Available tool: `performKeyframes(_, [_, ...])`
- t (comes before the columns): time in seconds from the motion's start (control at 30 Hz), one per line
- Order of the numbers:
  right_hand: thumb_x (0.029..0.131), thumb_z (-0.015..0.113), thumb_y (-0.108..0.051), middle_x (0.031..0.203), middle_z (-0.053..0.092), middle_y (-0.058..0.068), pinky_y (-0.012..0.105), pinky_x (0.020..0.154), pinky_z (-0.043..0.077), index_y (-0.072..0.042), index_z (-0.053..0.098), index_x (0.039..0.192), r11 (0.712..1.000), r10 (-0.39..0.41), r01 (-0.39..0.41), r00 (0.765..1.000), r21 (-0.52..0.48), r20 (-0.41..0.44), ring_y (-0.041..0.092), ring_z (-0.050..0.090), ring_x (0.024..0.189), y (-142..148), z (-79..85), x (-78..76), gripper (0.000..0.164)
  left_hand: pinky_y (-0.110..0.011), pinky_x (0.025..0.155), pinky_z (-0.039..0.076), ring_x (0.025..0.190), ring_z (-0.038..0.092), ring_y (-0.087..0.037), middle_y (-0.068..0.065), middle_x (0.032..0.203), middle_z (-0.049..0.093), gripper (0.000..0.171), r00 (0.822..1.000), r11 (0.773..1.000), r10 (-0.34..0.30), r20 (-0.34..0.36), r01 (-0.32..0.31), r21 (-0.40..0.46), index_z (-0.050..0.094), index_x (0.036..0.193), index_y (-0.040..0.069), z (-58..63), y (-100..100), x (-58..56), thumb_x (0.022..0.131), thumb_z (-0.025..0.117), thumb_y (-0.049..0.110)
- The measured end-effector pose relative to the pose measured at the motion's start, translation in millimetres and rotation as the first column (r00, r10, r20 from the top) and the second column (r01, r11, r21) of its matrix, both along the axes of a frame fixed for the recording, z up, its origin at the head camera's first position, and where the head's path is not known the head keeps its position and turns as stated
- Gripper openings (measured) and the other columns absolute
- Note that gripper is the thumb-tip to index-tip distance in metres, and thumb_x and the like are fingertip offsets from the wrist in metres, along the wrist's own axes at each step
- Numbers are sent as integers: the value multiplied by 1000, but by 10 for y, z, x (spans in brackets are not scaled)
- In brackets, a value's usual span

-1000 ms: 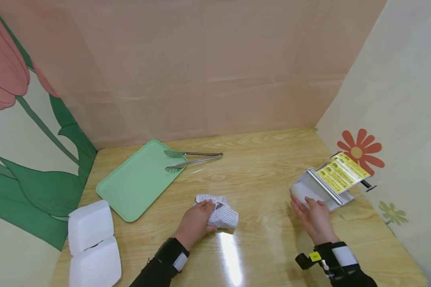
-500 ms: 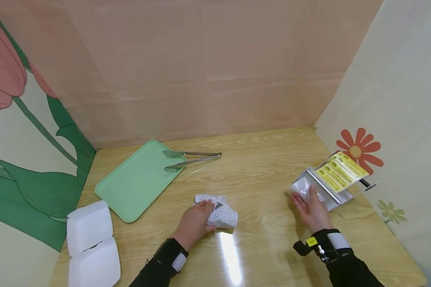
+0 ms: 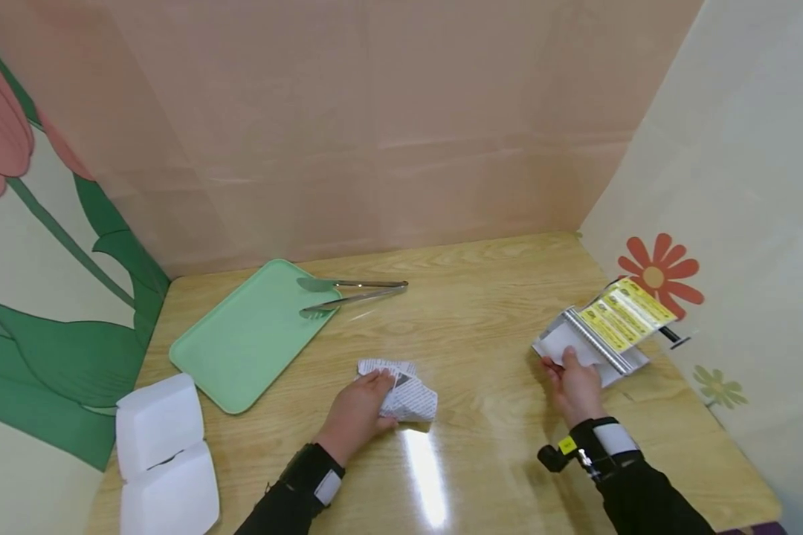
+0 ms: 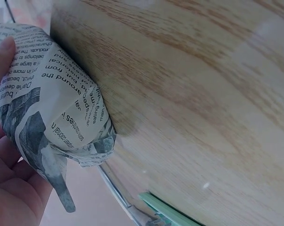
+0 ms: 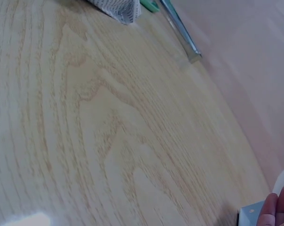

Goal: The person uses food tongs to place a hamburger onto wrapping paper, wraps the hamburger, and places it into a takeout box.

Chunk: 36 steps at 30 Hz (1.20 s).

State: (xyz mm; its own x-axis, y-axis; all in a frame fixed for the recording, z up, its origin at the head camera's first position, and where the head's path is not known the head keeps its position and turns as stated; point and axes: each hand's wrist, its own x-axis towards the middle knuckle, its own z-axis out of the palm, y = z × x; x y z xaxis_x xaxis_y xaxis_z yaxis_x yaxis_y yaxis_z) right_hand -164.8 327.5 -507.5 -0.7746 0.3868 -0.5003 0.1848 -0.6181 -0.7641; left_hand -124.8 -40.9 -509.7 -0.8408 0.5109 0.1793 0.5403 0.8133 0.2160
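Note:
My left hand (image 3: 356,416) holds a newsprint-patterned paper wrap (image 3: 410,395) near the middle of the table, thumb on one side and fingers round the other. In the left wrist view the folded paper wrap (image 4: 62,94) bulges, and its contents are hidden. My right hand (image 3: 578,386) is at the front of a dispenser (image 3: 605,349) with a ridged metal bar and a yellow printed label. Its thumb and fingers pinch a thin white sheet (image 3: 560,338) there. In the right wrist view only curled fingertips (image 5: 269,207) show, beside the dispenser's corner.
A green tray (image 3: 241,349) lies at the back left, with metal tongs (image 3: 368,284) across its right edge. An opened white foam box (image 3: 163,475) stands at the front left. Walls border the table behind and on both sides.
My right hand has turned and closed in at the dispenser's front, and a white sheet now shows there that did not a second ago. The left hand stays on the paper wrap.

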Motion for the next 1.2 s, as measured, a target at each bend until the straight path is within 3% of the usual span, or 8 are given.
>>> performKeyframes(0.3, [100,43,-24,87,59,-1,17,62,51,-16,43,112,998,-33,36,998,54,-49,10,65,70,-16,-120,16,15,-34,98,46,119,57,-24,-11,126,62,71,1000,1000,-1,3,1,0,57,125,7,5,5,4,69,80,42])
performKeyframes(0.53, [99,44,-29,88,59,-5,15,62,49,-15,44,108,976,-37,44,999,214,-35,6,65,71,-55,-264,23,16,-34,98,46,119,57,-24,-12,127,62,71,1000,1000,-1,17,1,-7,56,125,7,-5,21,6,69,79,43])
performKeyframes(0.77, [100,43,-25,84,60,-5,15,59,49,-12,43,108,986,-32,33,999,166,-7,6,64,68,-136,-186,26,16,-34,98,46,119,57,-24,-11,126,62,69,1000,1000,7,4,-7,9,57,124,6,5,8,17,69,80,41])
performKeyframes(1.03, [99,42,-32,86,60,-10,14,66,50,-19,45,108,971,21,-14,999,238,-27,3,63,74,-135,-327,59,16,-35,97,46,118,58,-24,-11,125,63,68,1000,1000,11,3,-11,20,59,123,6,-6,-8,35,67,82,39])
performKeyframes(1.2, [97,47,-38,80,60,-6,20,68,54,-19,43,108,967,41,-39,999,252,-2,4,63,71,-153,-298,79,22,-34,98,46,119,57,-23,-10,127,62,70,1000,1000,10,3,-10,12,58,125,7,2,-4,36,68,81,41])
